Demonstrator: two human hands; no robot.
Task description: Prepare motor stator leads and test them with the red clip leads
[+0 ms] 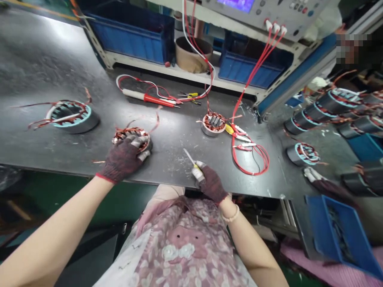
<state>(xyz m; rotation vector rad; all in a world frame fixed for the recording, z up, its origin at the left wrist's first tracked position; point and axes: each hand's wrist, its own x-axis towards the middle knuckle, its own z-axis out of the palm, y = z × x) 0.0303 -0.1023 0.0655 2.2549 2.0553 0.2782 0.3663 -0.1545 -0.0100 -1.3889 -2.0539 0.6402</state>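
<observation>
Right hand holds slim pick, tip angled forward-left toward stator.

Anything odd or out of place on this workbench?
One small thing: a short loose scrap of copper-coloured wire lies on the bench near its front edge, left of the left hand. It looks odd because it seems detached, lying apart from the wound stator under that hand.

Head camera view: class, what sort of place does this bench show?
Probably a motor workshop: copper-wound stators sit on a metal workbench, with red test leads running from a control panel.
</observation>
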